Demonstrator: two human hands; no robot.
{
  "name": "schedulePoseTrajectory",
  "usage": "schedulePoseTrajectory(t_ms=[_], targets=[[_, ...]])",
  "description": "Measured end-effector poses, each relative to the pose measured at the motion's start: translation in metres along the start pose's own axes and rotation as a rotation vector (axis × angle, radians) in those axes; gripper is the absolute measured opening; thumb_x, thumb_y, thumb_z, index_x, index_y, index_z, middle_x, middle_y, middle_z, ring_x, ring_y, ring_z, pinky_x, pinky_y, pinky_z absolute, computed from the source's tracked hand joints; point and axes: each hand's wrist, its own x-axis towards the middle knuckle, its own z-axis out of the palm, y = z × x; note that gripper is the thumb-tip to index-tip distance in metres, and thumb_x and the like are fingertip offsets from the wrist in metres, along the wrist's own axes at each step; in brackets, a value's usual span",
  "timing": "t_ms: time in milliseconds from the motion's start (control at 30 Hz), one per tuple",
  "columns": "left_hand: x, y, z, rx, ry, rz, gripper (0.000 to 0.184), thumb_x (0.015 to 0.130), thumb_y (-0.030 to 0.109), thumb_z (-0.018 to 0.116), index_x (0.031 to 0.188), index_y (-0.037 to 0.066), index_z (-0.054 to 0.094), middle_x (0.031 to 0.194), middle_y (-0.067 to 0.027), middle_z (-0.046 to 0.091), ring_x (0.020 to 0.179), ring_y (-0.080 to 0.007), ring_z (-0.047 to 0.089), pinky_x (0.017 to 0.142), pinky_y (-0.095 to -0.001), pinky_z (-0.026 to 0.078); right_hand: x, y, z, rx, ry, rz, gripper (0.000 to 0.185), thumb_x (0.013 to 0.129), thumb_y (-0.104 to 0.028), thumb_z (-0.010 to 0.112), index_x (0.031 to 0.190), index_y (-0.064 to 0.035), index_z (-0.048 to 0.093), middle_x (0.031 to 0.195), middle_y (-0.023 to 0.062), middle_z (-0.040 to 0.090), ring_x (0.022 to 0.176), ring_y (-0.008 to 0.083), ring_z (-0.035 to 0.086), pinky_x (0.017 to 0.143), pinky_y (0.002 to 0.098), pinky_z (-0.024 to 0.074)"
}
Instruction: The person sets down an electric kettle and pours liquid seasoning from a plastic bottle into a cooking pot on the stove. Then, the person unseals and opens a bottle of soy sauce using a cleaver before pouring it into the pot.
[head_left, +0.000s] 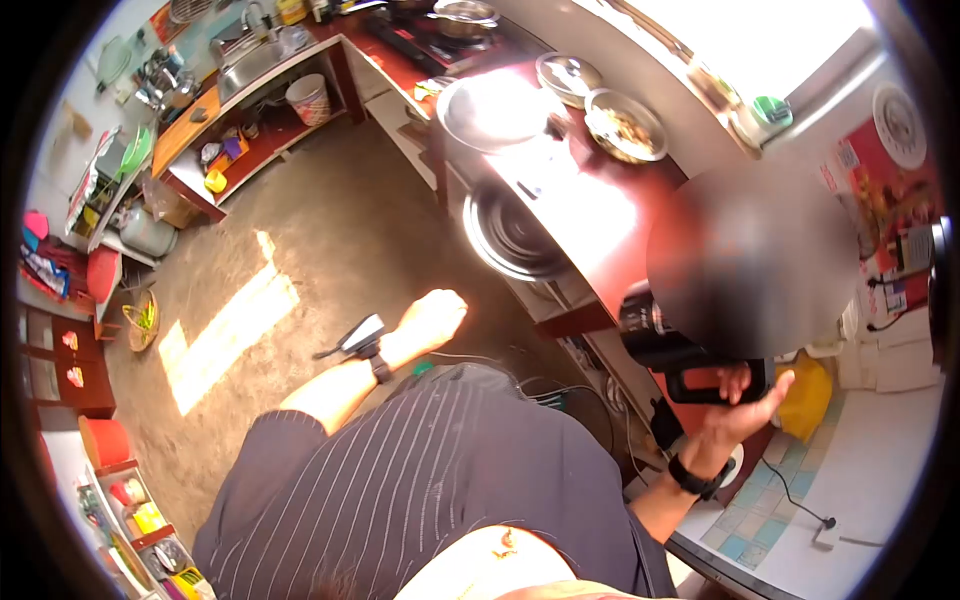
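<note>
My right hand (738,402) is at the counter's right part, fingers curled at the looped handle of a black kitchen appliance (645,335), thumb sticking out to the side. A large grey blur covers the appliance's upper part, so its exact kind is hidden. My left hand (432,318) hangs over the floor in front of my body, its fingers curled in with nothing visible in them. Each wrist wears a black band, and a small black-and-white device (358,336) sits by the left one.
The red counter (640,235) bears a pan of food (628,125), a lidded pan (568,76) and a wide round lid or tray (490,108) in glare. Below is a large round metal vessel (512,232). The stove (440,45) and sink (252,66) stand farther back. Cables lie near my feet.
</note>
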Motion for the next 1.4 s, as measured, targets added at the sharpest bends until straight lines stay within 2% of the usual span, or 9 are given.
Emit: schedulePoseTrajectory(t_ms=[67,133,233,300,333,433,600,667,1400], targets=[[-0.035,-0.052,-0.043,0.086,0.030,-0.126,0.021,0.098,0.021,0.058,0.099,0.003,0.069,0.101,-0.0136,0.069,0.099,-0.0333,0.065,0.088,-0.0438,0.053,0.000,0.015,0.066,0.143,-0.273,0.001,0.049,0.107,-0.047,0.040,0.075,-0.0105,0.049,0.054,-0.0022,0.038,0.042,0.0121,0.031,0.063,0.0318,0.0428],[-0.063,-0.084,-0.078,0.033,0.194,-0.241,0.020,0.097,0.018,0.055,0.096,0.003,0.067,0.097,-0.0165,0.067,0.094,-0.0353,0.063,0.086,-0.0460,0.052,0.022,0.045,0.095,0.320,-0.684,-0.012,0.034,0.108,-0.035,0.045,0.106,-0.0036,0.059,0.078,0.0058,0.061,0.059,0.0166,0.056,0.078,0.0364,0.0527],[-0.090,-0.132,-0.111,-0.053,0.321,-0.388,0.019,0.098,0.017,0.057,0.098,0.002,0.068,0.099,-0.0161,0.068,0.097,-0.0362,0.064,0.087,-0.0461,0.052,0.010,0.052,0.219,-0.460,-0.631,-0.794,0.039,0.107,-0.034,0.043,0.102,-0.0032,0.066,0.084,0.0085,0.068,0.071,0.0192,0.064,0.073,0.0357,0.0535],[-0.097,-0.152,-0.137,-0.049,0.348,-0.416,0.017,0.097,0.014,0.057,0.097,0.001,0.068,0.100,-0.0163,0.068,0.097,-0.0362,0.064,0.086,-0.0455,0.052,0.035,0.085,0.261,-0.261,-0.626,-0.450,0.049,0.106,-0.041,0.039,0.088,-0.0039,0.066,0.078,0.0091,0.066,0.066,0.0208,0.061,0.065,0.0346,0.0516],[-0.097,-0.167,-0.144,-0.055,0.364,-0.427,0.017,0.097,0.013,0.057,0.097,0.001,0.068,0.099,-0.0164,0.069,0.096,-0.0361,0.065,0.086,-0.0452,0.052,0.060,0.112,0.270,0.185,-0.610,0.158,0.060,0.106,-0.049,0.037,0.077,-0.0048,0.063,0.069,0.0088,0.062,0.057,0.0214,0.057,0.059,0.0338,0.0494],[-0.095,-0.218,-0.168,-0.046,0.404,-0.448,0.016,0.096,0.012,0.057,0.098,0.000,0.069,0.098,-0.0167,0.069,0.096,-0.0362,0.065,0.086,-0.0445,0.053,0.065,0.132,0.354,0.314,-0.725,0.317,0.063,0.105,-0.054,0.037,0.070,-0.0058,0.058,0.060,0.0067,0.053,0.049,0.0217,0.047,0.052,0.0344,0.0445],[-0.056,-0.306,-0.224,-0.021,0.457,-0.503,0.016,0.096,0.010,0.058,0.098,-0.001,0.069,0.097,-0.0175,0.069,0.096,-0.0364,0.066,0.086,-0.0437,0.053,0.074,0.178,0.478,0.135,-0.495,0.248,0.061,0.104,-0.056,0.040,0.072,-0.0062,0.055,0.052,0.0039,0.045,0.047,0.0187,0.044,0.048,0.0304,0.0392],[-0.032,-0.349,-0.242,-0.046,0.458,-0.568,0.015,0.096,0.010,0.058,0.097,-0.001,0.069,0.098,-0.0178,0.070,0.095,-0.0367,0.066,0.085,-0.0438,0.053,0.092,0.201,0.517,0.083,-0.534,0.224,0.072,0.105,-0.059,0.034,0.051,-0.0129,0.040,0.044,0.0011,0.032,0.042,0.0159,0.034,0.052,0.0298,0.0351],[0.327,-0.763,-0.380,-0.239,0.190,-0.334,0.018,0.098,0.014,0.057,0.098,0.000,0.069,0.096,-0.0170,0.070,0.089,-0.0352,0.068,0.082,-0.0411,0.055,0.265,0.375,0.815,-0.264,-0.024,0.258,0.066,0.100,-0.064,0.048,0.060,-0.0130,0.052,0.044,-0.0017,0.040,0.040,0.0119,0.041,0.043,0.0262,0.0334]])
